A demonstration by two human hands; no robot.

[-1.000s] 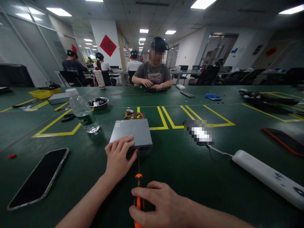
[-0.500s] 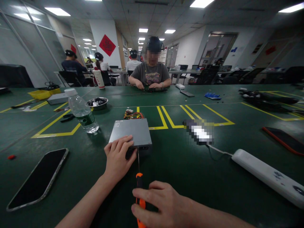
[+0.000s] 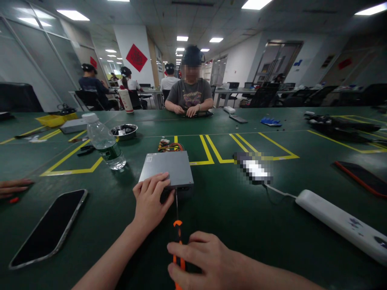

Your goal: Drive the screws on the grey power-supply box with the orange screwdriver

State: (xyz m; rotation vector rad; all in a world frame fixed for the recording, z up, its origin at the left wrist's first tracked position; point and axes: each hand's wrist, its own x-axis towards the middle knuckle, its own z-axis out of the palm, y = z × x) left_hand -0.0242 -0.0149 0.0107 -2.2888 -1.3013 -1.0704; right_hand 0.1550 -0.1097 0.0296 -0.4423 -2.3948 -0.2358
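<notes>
Left hand [image 3: 151,203] fingers clasp the metal box [image 3: 177,165]; at the box's near side, the right hand [image 3: 205,257] grips the screwdriver [image 3: 179,231]. It has rotated, box unmoved: turning apparently continues.

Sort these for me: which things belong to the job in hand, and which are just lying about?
Job in hand:
grey metal box, left fingers on top
orange-handled screwdriver, in the right fingers
coloured wires behind the box, apparently attached

Seemingly just lying about:
clear bottle
phone on the left
white bar, probably a power strip
metal bowl
</notes>
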